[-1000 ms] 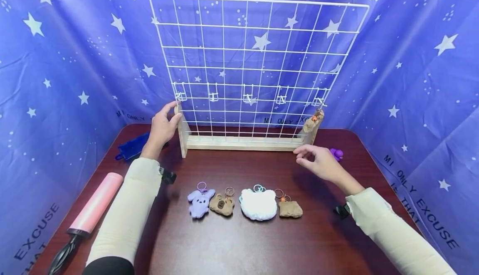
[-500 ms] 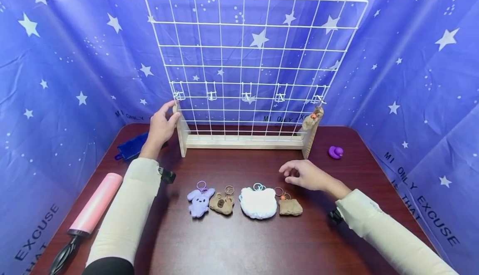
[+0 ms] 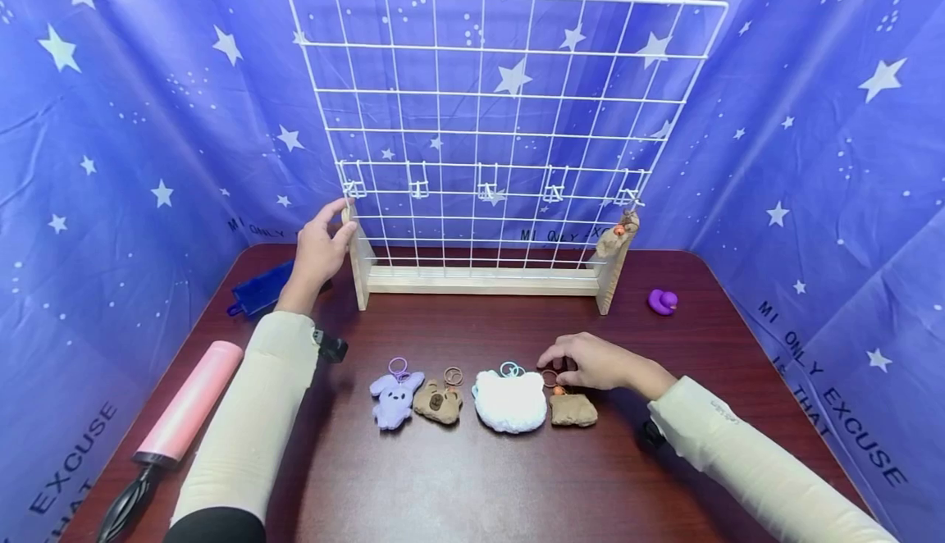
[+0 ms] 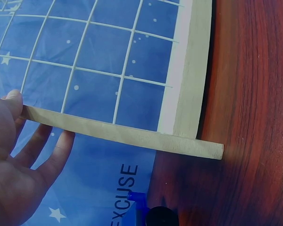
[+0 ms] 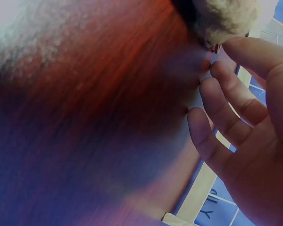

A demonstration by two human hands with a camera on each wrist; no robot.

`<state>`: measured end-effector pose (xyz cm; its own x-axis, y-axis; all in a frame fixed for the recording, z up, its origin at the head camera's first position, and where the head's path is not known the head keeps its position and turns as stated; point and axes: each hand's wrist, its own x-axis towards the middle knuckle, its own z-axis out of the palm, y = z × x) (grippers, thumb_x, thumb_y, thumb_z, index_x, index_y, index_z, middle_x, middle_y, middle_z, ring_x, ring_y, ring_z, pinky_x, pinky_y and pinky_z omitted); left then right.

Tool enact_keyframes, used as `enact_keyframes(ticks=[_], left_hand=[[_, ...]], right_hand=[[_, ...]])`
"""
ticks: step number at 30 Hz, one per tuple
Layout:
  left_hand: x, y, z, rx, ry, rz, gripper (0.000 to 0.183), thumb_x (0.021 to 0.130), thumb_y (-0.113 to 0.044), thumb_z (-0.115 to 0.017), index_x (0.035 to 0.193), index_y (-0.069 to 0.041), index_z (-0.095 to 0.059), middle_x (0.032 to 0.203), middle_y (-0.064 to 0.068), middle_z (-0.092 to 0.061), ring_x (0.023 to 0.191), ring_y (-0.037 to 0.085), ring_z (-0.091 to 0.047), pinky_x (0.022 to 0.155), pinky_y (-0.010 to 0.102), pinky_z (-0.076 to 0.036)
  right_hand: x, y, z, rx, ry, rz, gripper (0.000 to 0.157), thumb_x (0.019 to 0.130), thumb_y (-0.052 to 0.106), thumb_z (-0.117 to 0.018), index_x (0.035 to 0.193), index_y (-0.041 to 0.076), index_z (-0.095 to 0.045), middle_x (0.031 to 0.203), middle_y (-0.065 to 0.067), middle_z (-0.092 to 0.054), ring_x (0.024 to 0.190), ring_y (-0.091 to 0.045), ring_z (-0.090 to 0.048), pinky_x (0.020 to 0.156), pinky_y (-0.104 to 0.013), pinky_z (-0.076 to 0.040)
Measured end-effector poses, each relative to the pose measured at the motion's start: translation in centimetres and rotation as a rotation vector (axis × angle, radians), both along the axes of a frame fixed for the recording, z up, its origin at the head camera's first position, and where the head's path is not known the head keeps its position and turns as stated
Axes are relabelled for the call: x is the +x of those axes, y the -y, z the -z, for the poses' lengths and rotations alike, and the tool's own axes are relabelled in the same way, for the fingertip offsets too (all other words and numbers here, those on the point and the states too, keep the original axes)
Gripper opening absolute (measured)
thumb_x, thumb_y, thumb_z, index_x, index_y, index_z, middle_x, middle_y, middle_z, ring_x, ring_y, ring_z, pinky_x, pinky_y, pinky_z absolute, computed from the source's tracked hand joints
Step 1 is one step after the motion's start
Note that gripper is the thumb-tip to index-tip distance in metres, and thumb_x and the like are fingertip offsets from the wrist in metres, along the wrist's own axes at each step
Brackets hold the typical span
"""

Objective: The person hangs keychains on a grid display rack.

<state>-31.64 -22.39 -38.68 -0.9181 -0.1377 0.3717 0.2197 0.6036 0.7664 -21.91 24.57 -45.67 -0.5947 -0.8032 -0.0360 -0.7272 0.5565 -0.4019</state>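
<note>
At the left end of a white wire grid (image 3: 483, 132) on a wooden stand (image 3: 480, 287), my left hand (image 3: 317, 252) grips the top of the upright side board (image 4: 132, 135) between thumb and fingers. Low over the table, my right hand (image 3: 601, 362) has loosely bent fingers right at the ring (image 3: 550, 378) of a plain brown plush keychain (image 3: 573, 410). In the right wrist view, fuzzy brown plush (image 5: 226, 19) shows past the thumb. To its left lie a white plush keychain (image 3: 509, 403), a brown animal-faced one (image 3: 437, 403) and a lilac bunny keychain (image 3: 394, 403).
Several white hooks (image 3: 487, 191) line the grid. A brown plush with an orange bead (image 3: 611, 239) hangs at the rightmost one. A purple duck (image 3: 662, 302) sits at right. A blue item (image 3: 260, 290) and a pink pump (image 3: 190, 399) lie at left.
My right hand has moved down and left from beside the stand's right end to the plain brown keychain's ring, uncovering the purple duck. My left hand stays on the side board.
</note>
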Motion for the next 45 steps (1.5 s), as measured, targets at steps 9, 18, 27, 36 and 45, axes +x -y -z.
enact_keyframes(ticks=[9,18,27,36,45], left_hand=[[0.12,-0.15,-0.19,-0.012,0.013,-0.003,0.042,0.103,-0.022,-0.062,0.144,-0.025,-0.057,0.114,0.020,-0.073,0.094,0.026,-0.069,0.064,0.012,-0.050],[0.06,-0.06,-0.06,-0.028,-0.008,-0.016,0.042,0.102,-0.021,-0.063,0.143,-0.024,-0.059,0.109,0.020,-0.074,0.089,0.023,-0.067,0.062,0.011,-0.049],[0.02,-0.01,0.07,-0.022,0.005,-0.014,0.042,0.102,-0.022,-0.062,0.144,-0.024,-0.058,0.111,0.019,-0.074,0.089,0.022,-0.067,0.062,0.010,-0.050],[0.07,0.00,-0.09,-0.023,0.009,-0.018,0.042,0.103,-0.023,-0.062,0.144,-0.026,-0.058,0.110,0.018,-0.074,0.089,0.023,-0.068,0.063,0.012,-0.050],[0.06,0.02,0.03,-0.010,0.021,-0.018,0.042,0.103,-0.023,-0.062,0.145,-0.026,-0.057,0.115,0.019,-0.073,0.095,0.027,-0.069,0.065,0.013,-0.050]], right_hand=[[0.21,-0.09,0.00,-0.009,-0.018,-0.011,0.029,0.087,0.007,-0.077,0.115,0.015,-0.076,0.090,0.001,-0.065,0.081,-0.010,-0.057,0.073,-0.024,-0.050],[0.22,0.17,0.23,-0.036,0.002,-0.024,0.027,0.090,0.012,-0.075,0.117,0.017,-0.075,0.091,0.002,-0.064,0.082,-0.010,-0.058,0.073,-0.023,-0.050],[0.10,-0.03,0.44,-0.038,-0.026,-0.042,0.025,0.087,0.008,-0.077,0.109,0.020,-0.078,0.091,0.004,-0.067,0.082,-0.008,-0.058,0.073,-0.024,-0.049],[-0.13,-0.35,0.92,-0.056,-0.027,-0.016,0.018,0.088,0.004,-0.074,0.097,0.019,-0.070,0.086,0.006,-0.062,0.080,-0.004,-0.056,0.071,-0.022,-0.049],[-0.06,-0.49,0.89,-0.020,-0.054,0.041,0.021,0.086,0.005,-0.075,0.082,0.022,-0.063,0.083,0.013,-0.058,0.078,-0.003,-0.056,0.071,-0.023,-0.048]])
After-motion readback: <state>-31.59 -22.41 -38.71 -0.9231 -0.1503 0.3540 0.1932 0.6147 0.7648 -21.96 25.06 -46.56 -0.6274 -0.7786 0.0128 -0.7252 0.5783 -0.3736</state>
